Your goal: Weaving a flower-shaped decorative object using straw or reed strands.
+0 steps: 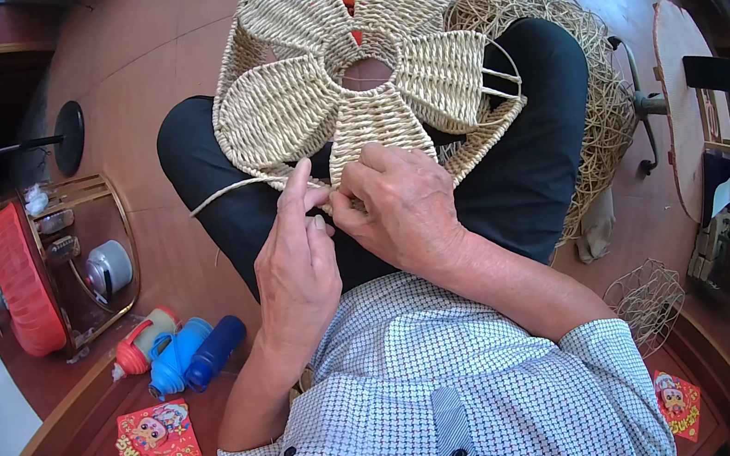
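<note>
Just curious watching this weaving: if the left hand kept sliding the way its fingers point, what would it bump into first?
The left hand points up-picture, so it would likely meet the woven flower-shaped piece on the lap first; its fingertips already seem to touch its lower edge.

3 bottles [179,349] lie beside a red fan [21,281] and wire frame [647,302].

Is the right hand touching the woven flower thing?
Touching. The head view shows the right hand with its fingers pinching the lower edge of the woven flower-shaped piece, no gap between them.
</note>
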Demonstrator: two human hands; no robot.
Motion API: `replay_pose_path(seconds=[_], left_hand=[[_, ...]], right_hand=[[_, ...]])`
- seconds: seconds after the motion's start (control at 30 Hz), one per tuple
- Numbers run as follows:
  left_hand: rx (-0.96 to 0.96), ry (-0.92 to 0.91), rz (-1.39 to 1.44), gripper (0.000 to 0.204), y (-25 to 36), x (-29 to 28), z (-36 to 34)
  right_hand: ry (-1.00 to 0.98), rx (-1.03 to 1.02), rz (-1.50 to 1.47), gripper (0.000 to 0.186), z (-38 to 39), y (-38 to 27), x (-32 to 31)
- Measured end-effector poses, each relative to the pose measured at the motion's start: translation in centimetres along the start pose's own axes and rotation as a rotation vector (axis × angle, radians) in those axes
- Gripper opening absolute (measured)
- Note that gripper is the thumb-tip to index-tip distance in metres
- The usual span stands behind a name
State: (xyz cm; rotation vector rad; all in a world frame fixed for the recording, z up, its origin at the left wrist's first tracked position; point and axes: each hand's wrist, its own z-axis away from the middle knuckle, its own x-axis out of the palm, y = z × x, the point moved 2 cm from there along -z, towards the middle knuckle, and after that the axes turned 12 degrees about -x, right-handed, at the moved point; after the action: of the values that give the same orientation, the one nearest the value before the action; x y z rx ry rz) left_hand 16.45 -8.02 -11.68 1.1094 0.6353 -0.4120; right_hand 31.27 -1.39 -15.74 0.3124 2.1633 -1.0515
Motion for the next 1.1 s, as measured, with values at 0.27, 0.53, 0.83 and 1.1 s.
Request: replay_pose_path(seconds=[0.27,0.53,0.83,1.1], left_hand=[[-0.356,-0.416,0.410,0.070,0.1,-1.7,-1.7],[-0.629,-0.630,0.735,0.078,0.9,-2.9,-4.7],[-0.667,-0.609,0.650,0.073,1.4,-2.4,-5.3],[-0.652,-0.627,0.654,0.064,1.2,-0.4,-6.0]], right_hand=[[-0.107,0.048,-0.059,0.019,1.0,0.1,-0.7],[-0.092,0.022,-0.126,0.022,2.5,0.2,-2.2],[-0.052,0.145,-0.317,0.024,3.2,0.7,-2.7],[-0.047,-0.038,-0.178,0.021,3.6,0.2,-2.8]])
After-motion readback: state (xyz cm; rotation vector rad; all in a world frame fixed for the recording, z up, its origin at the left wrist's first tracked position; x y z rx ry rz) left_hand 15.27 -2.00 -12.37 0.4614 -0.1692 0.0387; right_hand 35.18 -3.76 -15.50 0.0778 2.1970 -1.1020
